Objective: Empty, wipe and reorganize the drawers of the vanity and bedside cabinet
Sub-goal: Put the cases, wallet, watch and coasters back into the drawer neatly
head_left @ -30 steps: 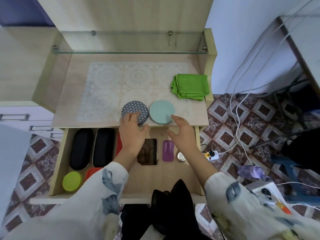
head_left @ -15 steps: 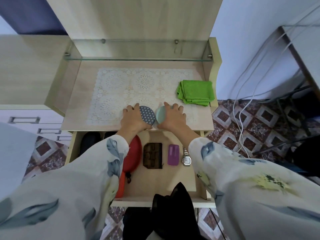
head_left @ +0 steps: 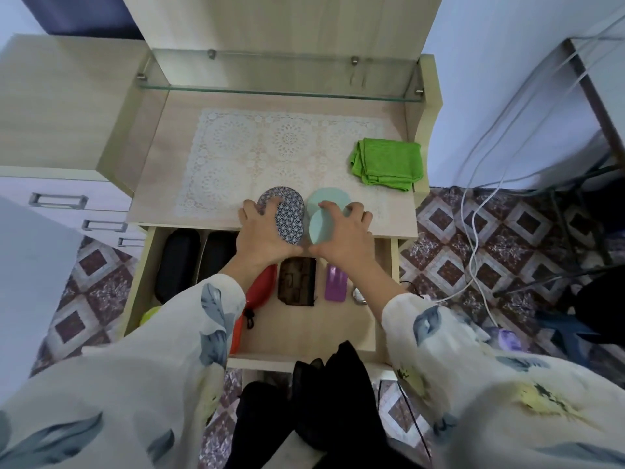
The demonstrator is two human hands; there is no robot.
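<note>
The vanity's drawer stands pulled open below the vanity top. At the top's front edge my left hand grips a round navy patterned disc tilted up on edge; a matching patterned round piece lies flat behind it. Beside it my right hand grips a pale teal disc, also tilted, with a matching teal round piece flat behind. In the drawer lie two black cases, a red pouch, a brown wallet, a purple case and a watch.
A folded green cloth lies at the right of the top, on a lace mat. A glass shelf spans the back. A lime-green lid shows at the drawer's left. Cables trail over the tiled floor on the right.
Both hands have closed round the two round pieces and tipped a disc of each up on edge, drawing them toward the front edge. The camera has come closer.
</note>
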